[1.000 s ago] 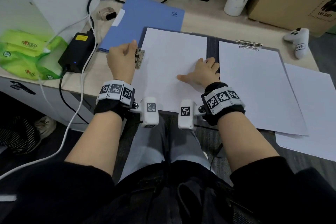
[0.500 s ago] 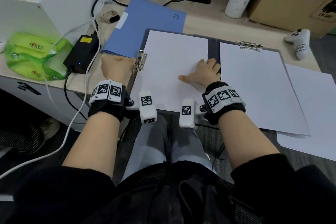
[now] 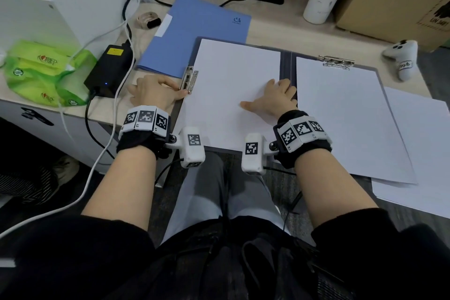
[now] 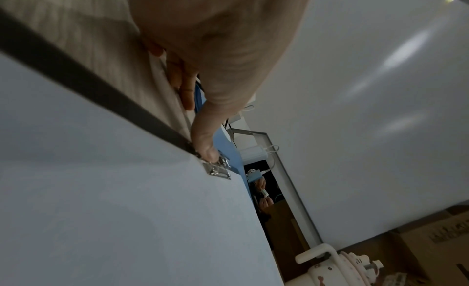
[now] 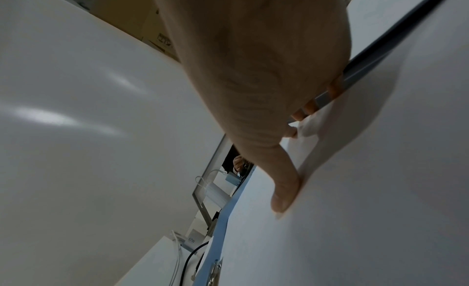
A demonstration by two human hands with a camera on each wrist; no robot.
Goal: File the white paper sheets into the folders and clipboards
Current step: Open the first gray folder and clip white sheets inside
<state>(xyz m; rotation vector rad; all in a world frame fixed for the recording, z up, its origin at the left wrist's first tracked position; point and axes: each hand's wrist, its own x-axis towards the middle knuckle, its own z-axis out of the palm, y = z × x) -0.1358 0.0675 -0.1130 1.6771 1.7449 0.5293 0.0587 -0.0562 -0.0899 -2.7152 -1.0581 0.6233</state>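
left hand (image 3: 155, 91) lies relaxed on the desk, thumb tip touching the side clip (image 3: 190, 79), gripping nothing. right hand (image 3: 272, 98) lies flat, fingers spread, pinning the sheet (image 3: 231, 85) between the hands in the left half of the folder (image 3: 288, 66). risk: if the right hand lifts or the clip isn't biting, the sheet slides skewed. left wrist view shows the thumb on the clip (image 4: 218, 169); head view adds a clipped sheet (image 3: 345, 114) right of the right hand.
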